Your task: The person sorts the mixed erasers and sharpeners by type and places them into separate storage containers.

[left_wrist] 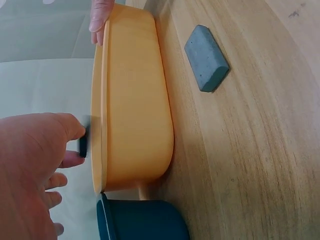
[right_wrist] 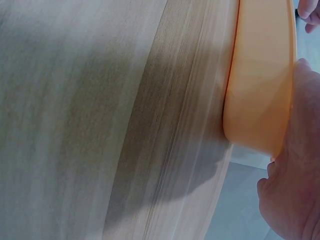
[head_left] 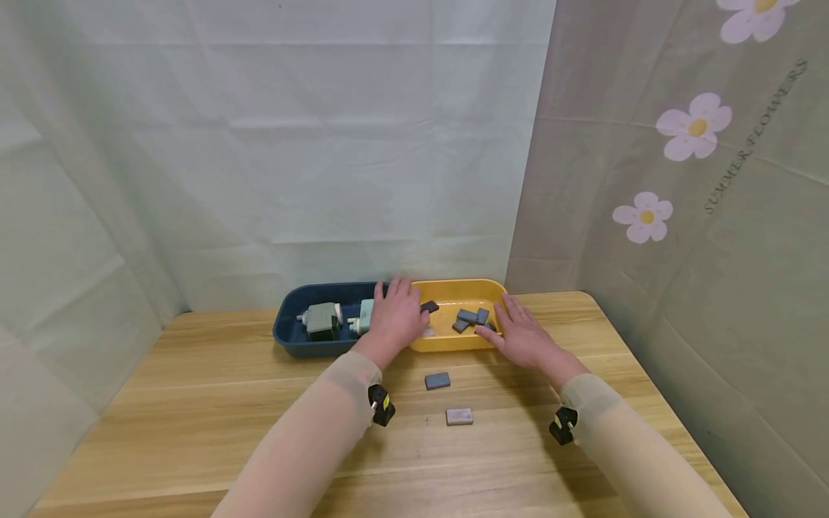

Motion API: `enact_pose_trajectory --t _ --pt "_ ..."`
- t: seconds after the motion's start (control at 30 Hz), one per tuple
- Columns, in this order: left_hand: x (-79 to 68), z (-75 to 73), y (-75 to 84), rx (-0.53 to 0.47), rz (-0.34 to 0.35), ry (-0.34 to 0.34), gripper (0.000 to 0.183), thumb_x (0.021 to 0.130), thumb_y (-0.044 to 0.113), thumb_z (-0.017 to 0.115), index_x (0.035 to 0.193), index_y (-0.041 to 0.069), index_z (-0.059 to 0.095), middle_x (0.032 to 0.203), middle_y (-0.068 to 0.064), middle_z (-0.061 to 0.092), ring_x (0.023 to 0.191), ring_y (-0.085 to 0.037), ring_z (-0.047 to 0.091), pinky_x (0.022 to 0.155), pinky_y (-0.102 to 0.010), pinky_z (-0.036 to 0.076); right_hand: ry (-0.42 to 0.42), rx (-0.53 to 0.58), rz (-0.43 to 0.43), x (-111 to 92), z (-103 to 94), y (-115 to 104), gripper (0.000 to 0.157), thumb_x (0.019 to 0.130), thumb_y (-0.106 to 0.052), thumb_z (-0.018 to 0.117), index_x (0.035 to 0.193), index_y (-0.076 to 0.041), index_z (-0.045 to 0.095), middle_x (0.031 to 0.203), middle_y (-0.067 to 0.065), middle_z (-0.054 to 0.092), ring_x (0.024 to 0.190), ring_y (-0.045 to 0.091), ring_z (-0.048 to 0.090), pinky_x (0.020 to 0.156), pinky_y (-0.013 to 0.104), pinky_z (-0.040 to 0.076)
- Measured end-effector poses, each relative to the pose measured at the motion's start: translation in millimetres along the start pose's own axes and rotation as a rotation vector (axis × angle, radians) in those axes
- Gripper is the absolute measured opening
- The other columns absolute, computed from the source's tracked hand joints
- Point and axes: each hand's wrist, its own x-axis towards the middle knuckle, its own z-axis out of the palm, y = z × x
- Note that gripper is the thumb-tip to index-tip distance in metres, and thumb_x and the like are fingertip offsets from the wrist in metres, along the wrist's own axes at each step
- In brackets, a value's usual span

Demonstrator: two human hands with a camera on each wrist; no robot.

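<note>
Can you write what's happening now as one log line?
left hand: pinches small dark grey block over yellow plastic tray | right hand: rests on tray's right end

A wooden worktop (head_left: 194, 403) is standing against a pale creased curtain (head_left: 291, 144); a flower-printed cloth (head_left: 693, 180) is hanging along its right side.

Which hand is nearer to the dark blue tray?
Left. The left hand lies over the seam where the dark blue tray meets the yellow tray. The right hand rests at the yellow tray's far right end.
</note>
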Motion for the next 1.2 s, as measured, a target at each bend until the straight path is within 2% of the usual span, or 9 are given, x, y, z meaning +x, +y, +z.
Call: enact_pose_trajectory --t 0.17,0.57,1.2 --pt "-2.4 1.3 -1.3 -0.016 -0.016 -0.017 0.058 0.11 0.049 0.067 0.151 0.008 0.063 0.171 -0.015 0.042 0.165 -0.036 0.025 0.132 -0.066 0.017 0.007 0.001 -0.007 -0.7 -0.8 0.1 0.093 0.115 -0.063 0.041 0.171 0.009 0.022 0.182 0.027 0.003 0.168 0.046 0.004 0.135 0.059 0.008" --pt "-7.4 -0.2 -6.1 -0.032 -0.008 0.003 0.058 0.111 0.047 0.065 0.157 0.011 0.06 0.172 -0.015 0.041 0.165 -0.036 0.025 0.132 -0.067 0.016 0.001 0.002 -0.007 0.7 0.8 1.2 0.094 0.115 -0.065 0.04 0.171 0.008 0.021 0.182 0.026 0.001 0.169 0.045 0.003 0.135 0.058 0.007" --pt "-30.1 -2.6 -13.7 -0.046 0.075 0.051 0.064 0.113 0.047 0.063 0.166 0.013 0.051 0.178 -0.015 0.033 0.168 -0.038 0.02 0.132 -0.068 0.013 -0.001 0.009 -0.012 -1.9 -2.4 -1.9 0.094 0.115 -0.064 0.039 0.171 0.009 0.021 0.182 0.027 0.002 0.168 0.046 0.003 0.135 0.059 0.007"
